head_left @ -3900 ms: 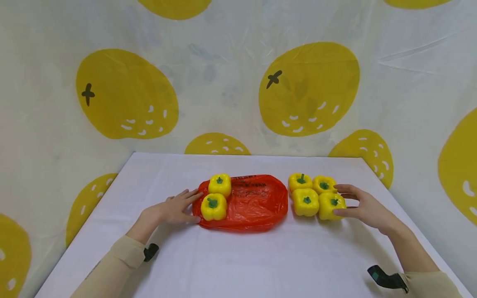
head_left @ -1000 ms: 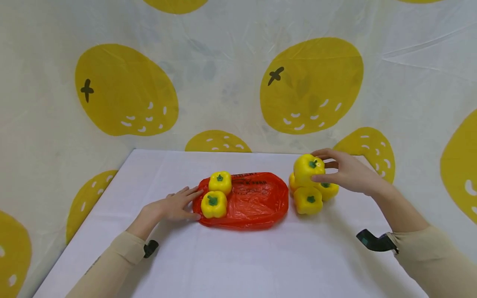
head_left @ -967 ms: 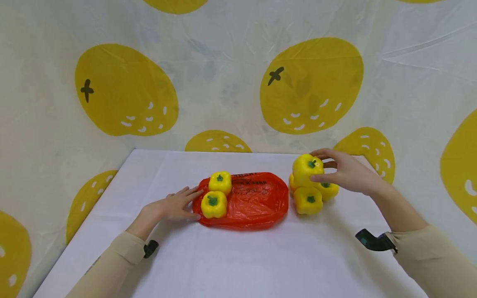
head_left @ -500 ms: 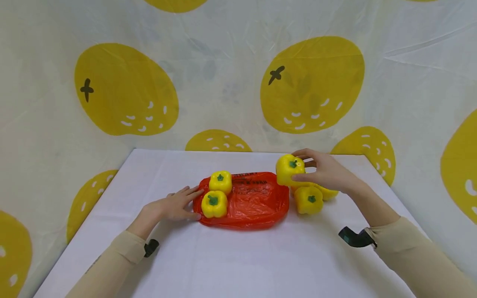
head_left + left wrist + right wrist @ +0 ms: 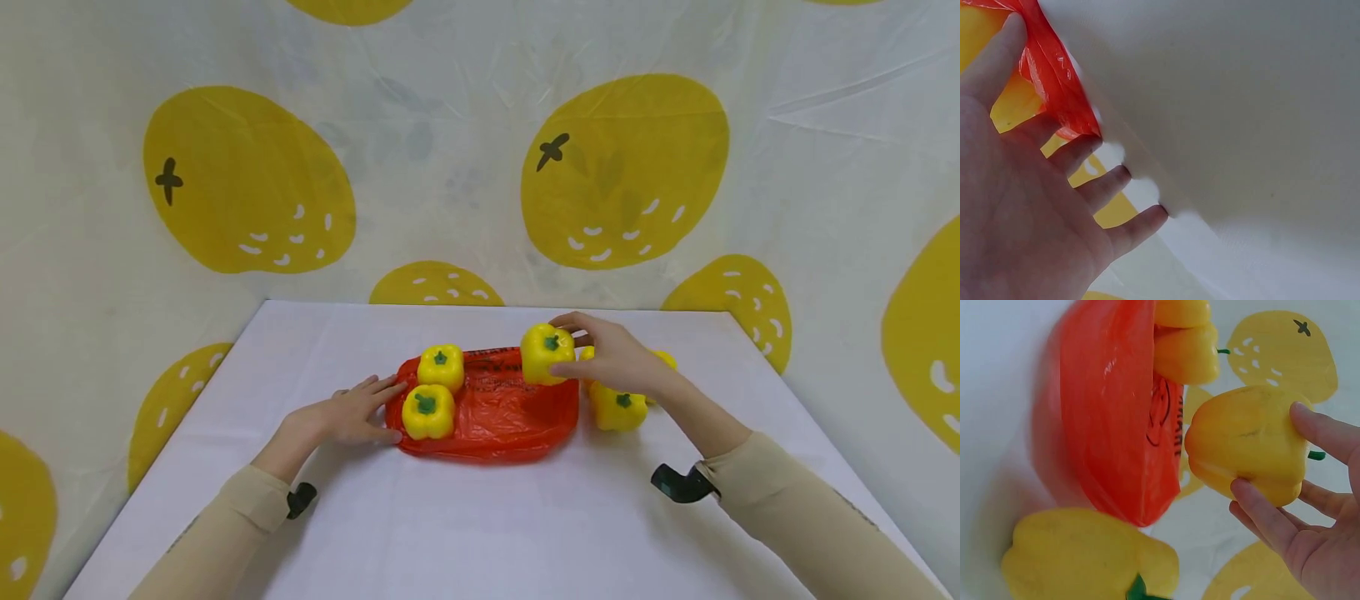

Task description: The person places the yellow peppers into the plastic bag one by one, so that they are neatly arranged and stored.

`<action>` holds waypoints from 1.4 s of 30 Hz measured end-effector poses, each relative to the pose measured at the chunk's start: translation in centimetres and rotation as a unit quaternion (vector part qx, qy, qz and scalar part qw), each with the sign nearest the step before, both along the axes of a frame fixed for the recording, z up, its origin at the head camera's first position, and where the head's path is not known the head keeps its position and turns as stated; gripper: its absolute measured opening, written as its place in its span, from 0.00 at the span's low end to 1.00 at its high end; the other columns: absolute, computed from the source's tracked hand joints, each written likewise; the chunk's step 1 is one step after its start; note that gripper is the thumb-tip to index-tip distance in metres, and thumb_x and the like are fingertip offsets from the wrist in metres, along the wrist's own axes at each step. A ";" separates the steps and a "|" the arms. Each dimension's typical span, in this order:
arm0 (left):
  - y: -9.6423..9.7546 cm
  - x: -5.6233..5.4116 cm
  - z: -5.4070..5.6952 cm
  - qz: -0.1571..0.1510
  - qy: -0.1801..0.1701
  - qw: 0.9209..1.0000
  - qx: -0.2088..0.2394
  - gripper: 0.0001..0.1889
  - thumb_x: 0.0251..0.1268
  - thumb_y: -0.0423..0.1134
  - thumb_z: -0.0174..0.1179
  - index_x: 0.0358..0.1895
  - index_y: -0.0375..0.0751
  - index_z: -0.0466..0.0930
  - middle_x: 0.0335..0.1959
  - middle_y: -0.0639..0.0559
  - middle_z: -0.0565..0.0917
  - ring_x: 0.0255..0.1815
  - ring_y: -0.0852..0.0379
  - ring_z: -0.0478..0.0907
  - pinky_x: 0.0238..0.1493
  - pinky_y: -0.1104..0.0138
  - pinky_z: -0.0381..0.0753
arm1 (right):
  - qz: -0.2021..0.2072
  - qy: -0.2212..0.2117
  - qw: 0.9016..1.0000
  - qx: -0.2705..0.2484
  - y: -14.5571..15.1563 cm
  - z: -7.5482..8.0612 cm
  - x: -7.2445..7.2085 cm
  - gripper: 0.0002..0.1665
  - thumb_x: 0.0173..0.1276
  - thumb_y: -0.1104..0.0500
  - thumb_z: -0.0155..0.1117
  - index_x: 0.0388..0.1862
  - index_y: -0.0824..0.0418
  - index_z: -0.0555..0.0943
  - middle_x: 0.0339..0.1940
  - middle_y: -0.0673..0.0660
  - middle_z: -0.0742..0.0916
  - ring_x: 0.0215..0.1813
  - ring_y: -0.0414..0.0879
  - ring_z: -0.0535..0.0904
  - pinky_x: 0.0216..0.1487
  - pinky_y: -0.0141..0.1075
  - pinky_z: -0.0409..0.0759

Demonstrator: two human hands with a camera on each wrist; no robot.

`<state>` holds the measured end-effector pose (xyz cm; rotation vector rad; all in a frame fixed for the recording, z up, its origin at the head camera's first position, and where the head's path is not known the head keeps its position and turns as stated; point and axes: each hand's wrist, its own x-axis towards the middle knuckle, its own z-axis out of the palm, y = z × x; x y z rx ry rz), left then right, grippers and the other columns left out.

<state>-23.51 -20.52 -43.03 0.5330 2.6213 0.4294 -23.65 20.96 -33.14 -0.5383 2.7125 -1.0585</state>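
My right hand [image 5: 618, 357] grips a yellow bell pepper [image 5: 546, 353] between thumb and fingers, over the right part of a red plastic bag [image 5: 502, 417]. In the right wrist view that held pepper [image 5: 1250, 440] hangs clear of the bag, its green stem toward my palm. Two more bell peppers, a rear one [image 5: 441, 368] and a front one [image 5: 428, 412], sit on the bag's left end. There my left hand [image 5: 352, 417] rests with spread, fairly straight fingers, its thumb and fingertips touching the red plastic [image 5: 1060, 81].
Right of the bag stand several yellow bell peppers, the front one [image 5: 618, 407] plainest; those behind are partly hidden by my right hand and wrist. A white cloth covers the table [image 5: 465, 525]. A fruit-patterned curtain [image 5: 442, 167] hangs behind it.
The right hand took a bell pepper from the right-hand group, raised it, and carried it left and slightly down over the bag. My left hand has stayed in place.
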 end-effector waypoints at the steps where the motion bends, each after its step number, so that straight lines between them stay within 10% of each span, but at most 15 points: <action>1: -0.1 0.0 -0.1 0.000 0.000 1.000 0.000 0.49 0.62 0.61 0.68 0.83 0.50 0.56 0.83 0.43 0.54 0.82 0.33 0.45 0.71 0.28 0.49 | 0.002 0.001 1.000 0.001 -0.3 -0.1 0.0 0.42 0.63 0.46 0.77 0.72 0.56 0.71 0.66 0.59 0.79 0.66 0.61 0.75 0.59 0.57 0.80; 42: -0.2 0.1 0.1 -0.016 0.001 1.000 0.001 0.49 0.64 0.61 0.67 0.83 0.47 0.55 0.83 0.41 0.53 0.81 0.32 0.45 0.69 0.26 0.47 | 0.033 -0.002 0.999 0.004 -7.5 -5.9 -1.5 0.39 0.64 0.48 0.78 0.70 0.54 0.73 0.62 0.52 0.82 0.61 0.49 0.76 0.63 0.48 0.79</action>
